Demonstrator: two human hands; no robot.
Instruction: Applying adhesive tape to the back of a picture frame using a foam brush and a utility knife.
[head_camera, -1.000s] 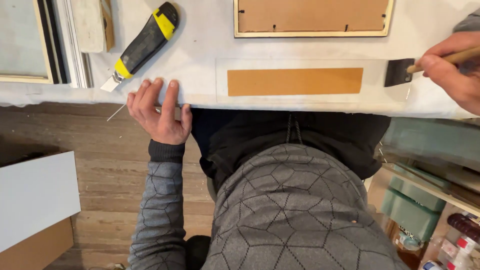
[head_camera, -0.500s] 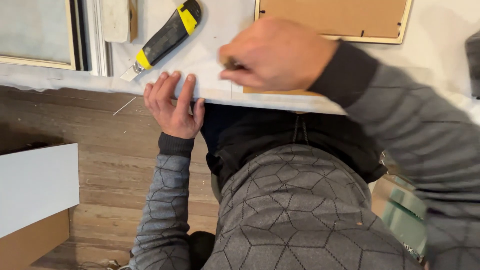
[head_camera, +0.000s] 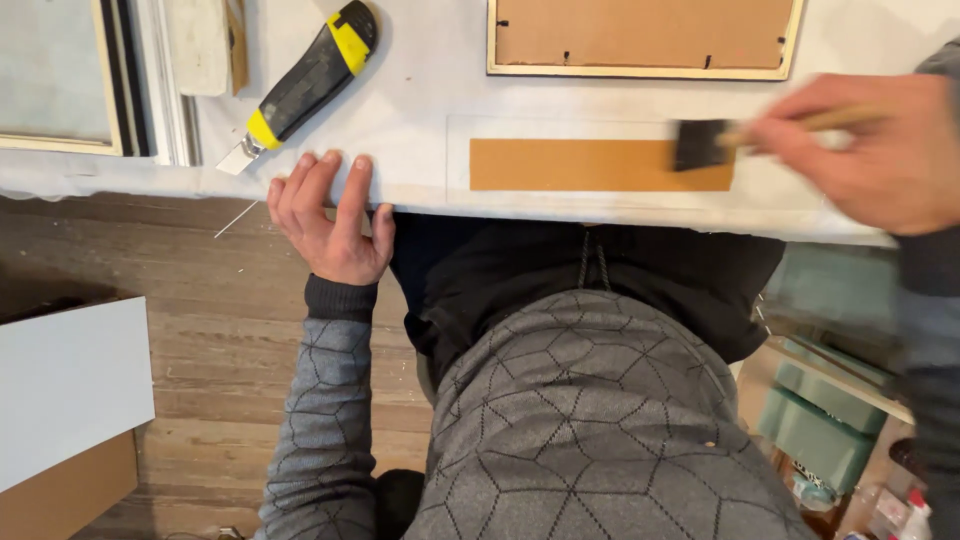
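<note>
The right hand (head_camera: 880, 150), blurred at the upper right of the frame, is closing its fingers around the pale wooden handle of a brush (head_camera: 745, 138), and the brush's dark bristles are touching the right end of a brown cardboard strip (head_camera: 590, 165). That strip is lying in the upper middle of the frame, inside a clear rectangular sheet (head_camera: 560, 130) on the white worktop (head_camera: 430, 90), close to the near edge. The left hand (head_camera: 330, 225) is resting at the worktop's edge left of centre, holding nothing, fingers spread and fingertips pressing flat on the surface. Just above it, a black and yellow utility knife (head_camera: 305, 85) is lying at a slant, blade pointing down-left. A picture frame (head_camera: 645, 72), back side up, is sitting at the top, beyond the strip. Another framed panel (head_camera: 60, 80) is occupying the upper left corner.
</note>
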